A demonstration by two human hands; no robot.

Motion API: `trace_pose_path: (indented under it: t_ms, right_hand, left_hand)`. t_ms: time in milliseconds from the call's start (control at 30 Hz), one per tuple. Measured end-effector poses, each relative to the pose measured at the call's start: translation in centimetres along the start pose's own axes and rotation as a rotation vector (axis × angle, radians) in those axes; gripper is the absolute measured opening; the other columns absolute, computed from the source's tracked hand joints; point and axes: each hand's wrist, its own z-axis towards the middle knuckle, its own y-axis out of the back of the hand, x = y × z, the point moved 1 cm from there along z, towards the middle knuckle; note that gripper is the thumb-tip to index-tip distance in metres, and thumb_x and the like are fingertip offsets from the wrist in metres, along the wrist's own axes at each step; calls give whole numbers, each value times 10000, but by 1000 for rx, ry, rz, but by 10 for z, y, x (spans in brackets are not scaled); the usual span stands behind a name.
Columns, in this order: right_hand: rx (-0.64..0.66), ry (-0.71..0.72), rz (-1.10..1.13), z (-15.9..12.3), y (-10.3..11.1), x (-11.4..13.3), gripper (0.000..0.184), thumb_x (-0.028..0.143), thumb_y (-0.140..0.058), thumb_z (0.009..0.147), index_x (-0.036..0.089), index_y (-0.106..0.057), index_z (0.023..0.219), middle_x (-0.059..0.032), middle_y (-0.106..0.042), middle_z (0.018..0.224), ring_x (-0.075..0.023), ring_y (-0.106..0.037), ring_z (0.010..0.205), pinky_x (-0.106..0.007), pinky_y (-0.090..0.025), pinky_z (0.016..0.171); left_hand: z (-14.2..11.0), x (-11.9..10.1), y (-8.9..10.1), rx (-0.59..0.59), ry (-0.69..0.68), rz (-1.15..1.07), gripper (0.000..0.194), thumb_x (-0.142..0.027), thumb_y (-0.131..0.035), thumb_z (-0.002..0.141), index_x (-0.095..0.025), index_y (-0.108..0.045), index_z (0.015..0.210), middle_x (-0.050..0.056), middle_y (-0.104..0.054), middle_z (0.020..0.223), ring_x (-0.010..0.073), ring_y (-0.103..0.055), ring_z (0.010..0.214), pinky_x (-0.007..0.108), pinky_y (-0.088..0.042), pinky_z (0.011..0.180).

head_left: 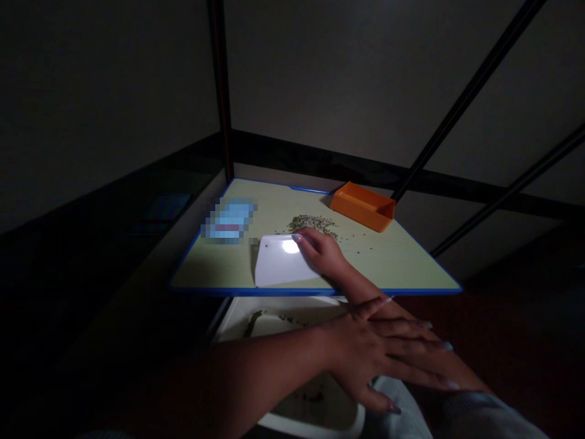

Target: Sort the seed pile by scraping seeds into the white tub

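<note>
My right hand [322, 253] reaches over a pale yellow board with a blue edge [402, 259] and grips a white flat scraper [278, 265] by its right side. The scraper lies on the board just in front of a small pile of greenish grains [313, 222]. My left hand [379, 350] crosses over my right forearm with its fingers stretched flat and holds nothing. Below the board's near edge sits a white basin [237, 314] with a few grains in it, partly hidden by my left arm.
An orange open tray [363, 207] stands at the board's far right corner. A blurred blue and white thing [228, 222] lies on the board's left. A dark upright post [222, 91] rises behind the board; slanted dark bars run at the right. The room is dim.
</note>
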Motion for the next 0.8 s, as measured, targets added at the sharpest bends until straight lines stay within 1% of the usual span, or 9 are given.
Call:
trace_pose_path:
  t_ms: [67, 133, 300, 500, 800]
  right_hand:
    - [-5, 14, 37, 0, 0, -1, 282, 404, -472, 935, 225, -677, 1009, -35, -729, 890, -163, -634, 742, -270, -462, 674]
    - [-9, 19, 60, 0, 0, -2, 274, 398, -476, 934, 225, -677, 1002, -39, -730, 906, -170, -642, 772, -280, -472, 693]
    - [-16, 35, 99, 1, 0, -5, 264, 402, -493, 928, 219, -675, 987, -38, -729, 902, -171, -641, 788, -276, -474, 690]
    - [-29, 44, 141, 1, -2, -7, 266, 416, -514, 917, 217, -676, 985, -35, -723, 889, -166, -631, 769, -264, -464, 652]
    - [-57, 52, 196, 1, -2, -5, 261, 421, -522, 916, 221, -679, 979, -39, -720, 905, -164, -631, 786, -276, -475, 684]
  left_hand:
    - [0, 0, 0, 7, -1, -10, 650, -571, -484, 863, -344, -386, 1465, -27, -217, 1595, 205, -37, 1501, 542, -139, 1175]
    - [0, 1, 1, 5, -1, -22, 652, -568, -485, 867, -342, -378, 1469, -26, -202, 1600, 214, -48, 1501, 538, -125, 1181]
    - [-1, 2, 3, 5, -3, -62, 646, -551, -476, 882, -331, -364, 1478, -23, -190, 1603, 220, -83, 1497, 525, -122, 1189]
    - [0, 2, 2, 2, -11, -78, 630, -526, -484, 877, -328, -387, 1467, -32, -224, 1594, 212, -82, 1498, 524, -169, 1179]
    - [1, 2, 0, 23, -12, -52, 633, -546, -426, 887, -341, -353, 1482, -30, -173, 1607, 203, -65, 1497, 523, -84, 1184]
